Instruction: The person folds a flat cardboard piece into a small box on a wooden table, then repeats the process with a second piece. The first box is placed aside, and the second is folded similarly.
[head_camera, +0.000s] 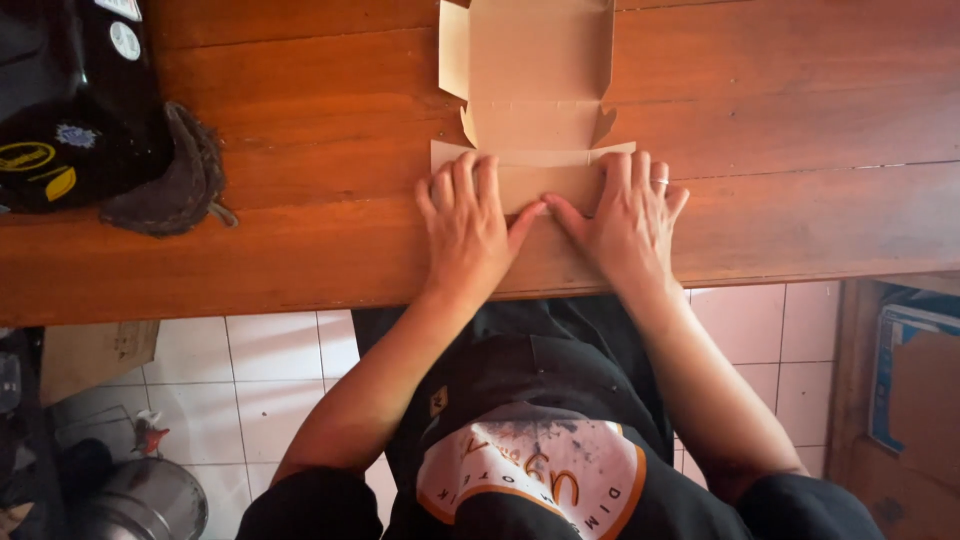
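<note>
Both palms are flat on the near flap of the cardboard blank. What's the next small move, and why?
Probably slide both thumbs outward along the fold to sharpen the crease. The left hand and right hand press the folded near flap of the flat cardboard box blank on the wooden table, thumbs meeting at the centre, and the flap's outer ends lie uncovered.

The flat box (527, 95) is plain brown cardboard, dull and smooth. The tabletop (300, 120) is reddish wood planks with a soft shine. On the far left lies a shiny black plastic thing (70, 90), and beside it a rough brown woven cloth (185, 175). The floor (270, 370) has smooth white tiles. Near left stands a shiny metal pot (145, 500).
</note>
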